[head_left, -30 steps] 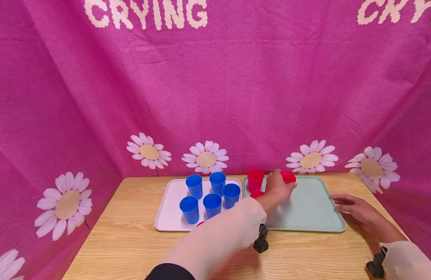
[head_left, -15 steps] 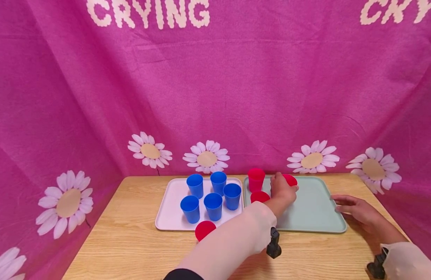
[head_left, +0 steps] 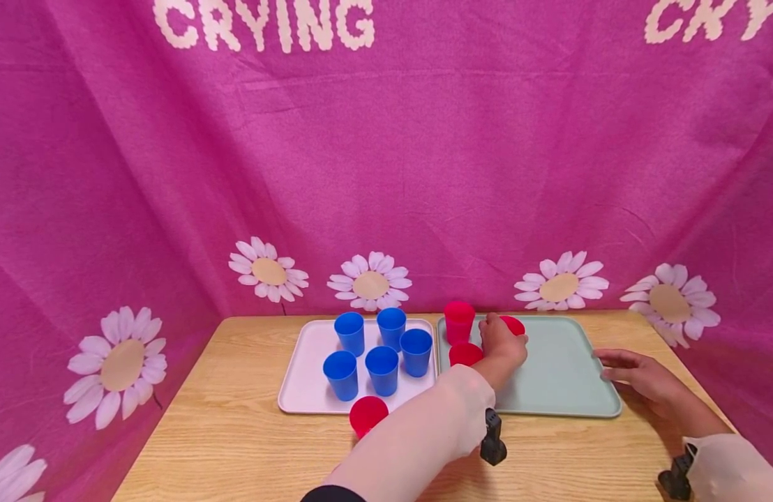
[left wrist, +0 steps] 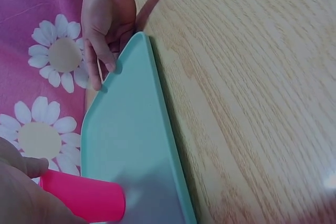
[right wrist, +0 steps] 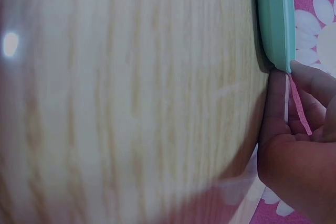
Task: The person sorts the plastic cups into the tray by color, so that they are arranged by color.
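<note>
Left hand point(head_left: 501, 345) curled round a red cup point(head_left: 514, 325) over the far left part of a green tray point(head_left: 562, 376), cup tipped on its side as seen from the left wrist point(left wrist: 84, 199), with thumb and palm wrapped about its base. Right hand point(head_left: 634, 373) flat and relaxed at the tray's right edge, fingertips point(right wrist: 310, 80) touching the rim, gripping nothing. Two more red cups on the green tray: one upright at the far left corner point(head_left: 458, 321), another just nearer point(head_left: 465, 354), beside the left wrist. A fourth red cup point(head_left: 368, 415) standing on the wooden bench point(head_left: 236, 446), just in front of a white tray point(head_left: 301, 380). On that white tray, five blue cups point(head_left: 381, 352), all upright, clustered in two rows. Trays side by side, nearly touching, at the far end of the bench. Behind, a pink backdrop point(head_left: 386, 153) printed with white daisies and the word "CRYING". Cream sleeves on both arms, a small black device at each wrist.
</note>
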Action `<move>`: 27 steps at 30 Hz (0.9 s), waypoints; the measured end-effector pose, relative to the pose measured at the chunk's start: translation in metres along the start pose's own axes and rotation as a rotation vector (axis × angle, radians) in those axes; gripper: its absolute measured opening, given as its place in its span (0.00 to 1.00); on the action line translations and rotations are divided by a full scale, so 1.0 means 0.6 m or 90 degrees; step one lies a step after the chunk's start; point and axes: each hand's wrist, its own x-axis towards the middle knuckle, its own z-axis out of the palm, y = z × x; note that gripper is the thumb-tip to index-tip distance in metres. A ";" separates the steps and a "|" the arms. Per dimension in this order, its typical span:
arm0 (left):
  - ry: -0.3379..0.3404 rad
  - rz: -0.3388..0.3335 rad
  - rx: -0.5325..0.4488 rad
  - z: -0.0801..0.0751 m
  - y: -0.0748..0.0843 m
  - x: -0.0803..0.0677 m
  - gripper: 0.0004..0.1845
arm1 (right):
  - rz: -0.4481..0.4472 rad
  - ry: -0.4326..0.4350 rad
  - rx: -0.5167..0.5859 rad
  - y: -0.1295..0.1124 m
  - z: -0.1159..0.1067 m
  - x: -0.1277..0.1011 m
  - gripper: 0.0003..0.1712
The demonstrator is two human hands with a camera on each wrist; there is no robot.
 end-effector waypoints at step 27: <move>-0.003 0.011 0.016 -0.016 0.009 0.000 0.34 | 0.002 0.005 -0.008 -0.005 0.002 -0.002 0.29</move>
